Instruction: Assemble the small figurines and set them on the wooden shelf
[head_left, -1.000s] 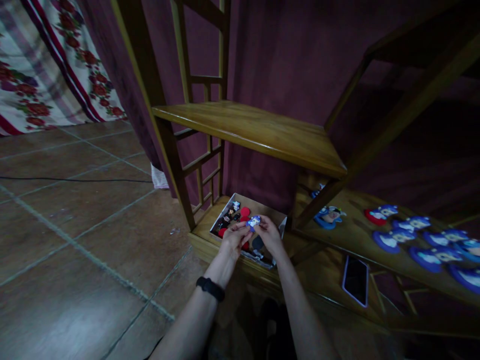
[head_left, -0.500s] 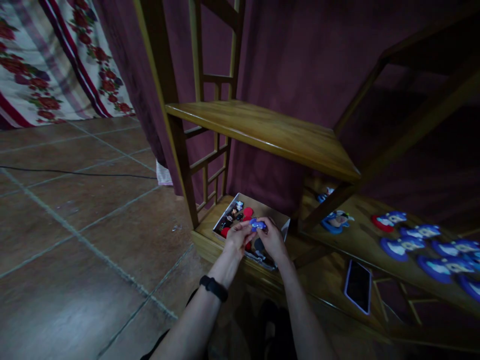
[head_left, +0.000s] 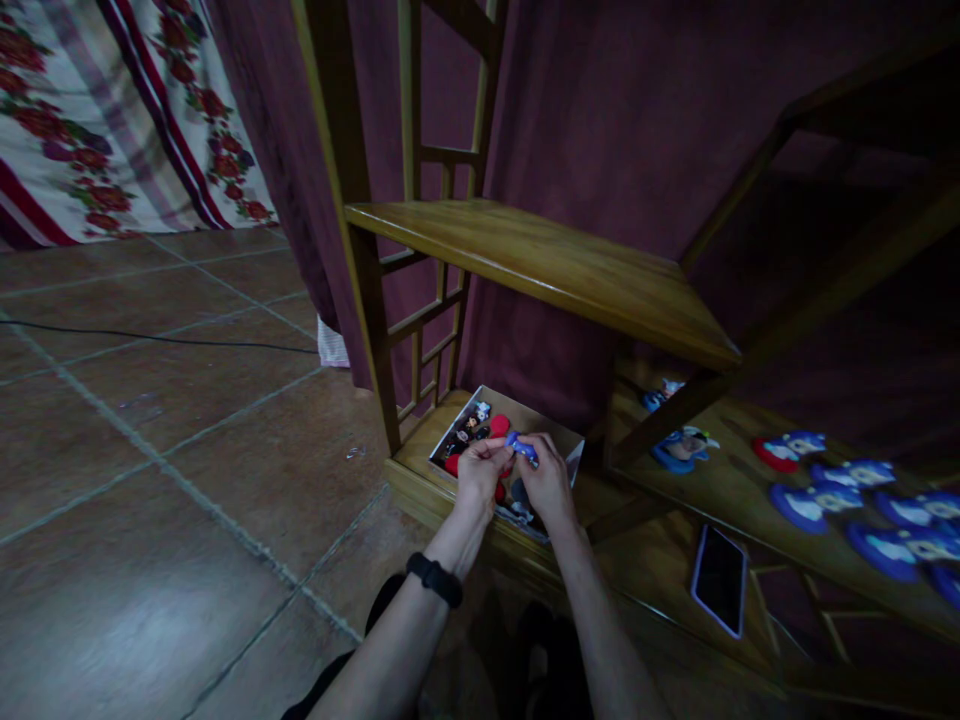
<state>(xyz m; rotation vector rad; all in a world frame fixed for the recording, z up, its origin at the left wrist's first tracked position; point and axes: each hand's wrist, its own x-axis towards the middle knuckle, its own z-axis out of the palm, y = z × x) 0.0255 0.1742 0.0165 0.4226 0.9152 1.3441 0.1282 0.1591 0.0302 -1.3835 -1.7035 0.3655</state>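
My left hand (head_left: 480, 478) and right hand (head_left: 547, 484) are gripping a small blue-purple figurine (head_left: 522, 447). I'm holding it over an open cardboard box (head_left: 546, 424) sitting on the low wooden shelf (head_left: 418, 450), red and black pieces (head_left: 499, 426) lying inside. Smartphone (head_left: 719, 580) is lying off to the right, near blue-based figurines (head_left: 798, 508).

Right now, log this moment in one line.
left hand: holding blue figurine; right hand: holding same; beneath: open box; phone: lying at right
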